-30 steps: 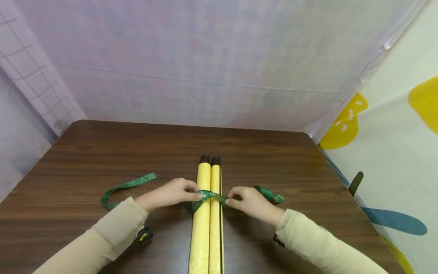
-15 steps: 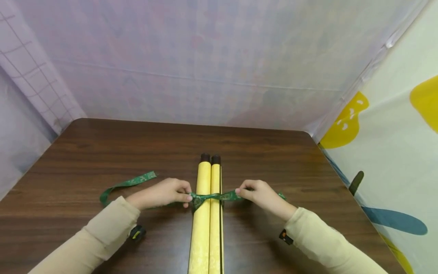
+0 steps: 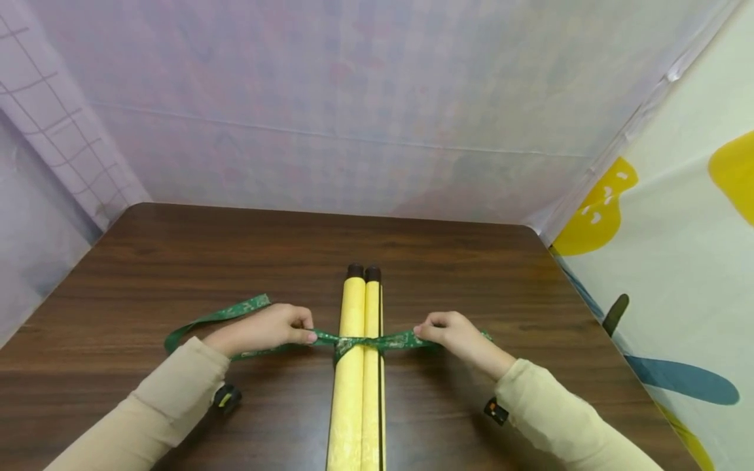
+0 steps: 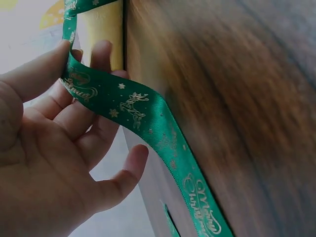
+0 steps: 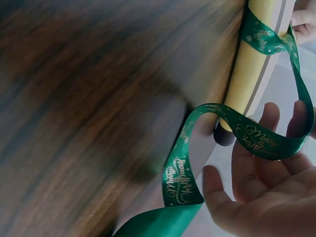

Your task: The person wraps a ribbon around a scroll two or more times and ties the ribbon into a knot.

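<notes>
Two yellow scroll-like rolls (image 3: 352, 392) with dark end knobs lie side by side on the table. A green ribbon (image 3: 353, 342) printed with gold lettering passes around them and crosses over on top. To the left of the rolls, my left hand (image 3: 268, 328) pinches one length of the ribbon (image 4: 138, 106) between thumb and finger. My right hand (image 3: 459, 337) pinches the other length on the right side, and its slack loops past the fingers (image 5: 242, 173) in the right wrist view. Both lengths stretch out sideways from the crossing.
The brown wooden table (image 3: 235, 248) reaches back to a pale curtain (image 3: 353, 118). A loose ribbon tail (image 3: 218, 315) curls on the table behind the left forearm. On the right hangs a patterned cloth (image 3: 665, 275).
Both hands have moved apart, left hand to the left and right hand to the right. The ribbon between them has been drawn straighter and its crossing tighter over the rolls.
</notes>
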`<state>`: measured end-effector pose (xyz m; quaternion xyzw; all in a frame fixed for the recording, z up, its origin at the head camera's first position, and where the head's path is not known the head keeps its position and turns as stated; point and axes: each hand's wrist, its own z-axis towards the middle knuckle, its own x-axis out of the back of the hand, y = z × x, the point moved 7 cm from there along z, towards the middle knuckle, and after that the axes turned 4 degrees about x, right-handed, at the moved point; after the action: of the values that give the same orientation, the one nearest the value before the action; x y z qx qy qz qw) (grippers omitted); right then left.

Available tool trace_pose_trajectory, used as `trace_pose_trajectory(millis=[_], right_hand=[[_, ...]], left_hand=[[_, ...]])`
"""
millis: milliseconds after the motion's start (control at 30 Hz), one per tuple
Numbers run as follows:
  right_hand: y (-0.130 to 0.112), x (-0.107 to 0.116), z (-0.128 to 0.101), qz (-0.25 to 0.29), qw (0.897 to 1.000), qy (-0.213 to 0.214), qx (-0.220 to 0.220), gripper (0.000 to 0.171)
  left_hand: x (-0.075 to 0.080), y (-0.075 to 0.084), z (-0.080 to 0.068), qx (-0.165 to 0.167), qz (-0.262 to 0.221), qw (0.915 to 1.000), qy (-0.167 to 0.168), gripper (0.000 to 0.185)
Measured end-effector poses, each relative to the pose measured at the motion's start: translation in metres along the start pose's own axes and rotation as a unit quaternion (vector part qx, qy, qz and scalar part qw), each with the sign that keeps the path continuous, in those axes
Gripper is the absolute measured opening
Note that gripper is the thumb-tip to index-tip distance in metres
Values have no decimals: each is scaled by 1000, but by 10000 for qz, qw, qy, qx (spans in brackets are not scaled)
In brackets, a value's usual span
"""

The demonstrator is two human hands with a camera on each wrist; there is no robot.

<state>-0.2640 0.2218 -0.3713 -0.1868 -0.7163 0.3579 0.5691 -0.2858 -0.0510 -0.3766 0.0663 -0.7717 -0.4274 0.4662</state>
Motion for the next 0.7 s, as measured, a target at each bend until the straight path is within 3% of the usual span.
trace_pose_trajectory(millis=[200,433,700], right_hand=[[6,1,-1,-164,9998,-79,91,25],[11,0,-4,-655,9966,-124,484,28],[18,-5,-7,142,9977,-542,394,25]], left_hand=[[2,-2,-4,-93,85,9999,0,15],[-1,-4,-6,-63,-56,9995,-293,19],[-1,-6,-8,-4,-338,9972,-666,20]])
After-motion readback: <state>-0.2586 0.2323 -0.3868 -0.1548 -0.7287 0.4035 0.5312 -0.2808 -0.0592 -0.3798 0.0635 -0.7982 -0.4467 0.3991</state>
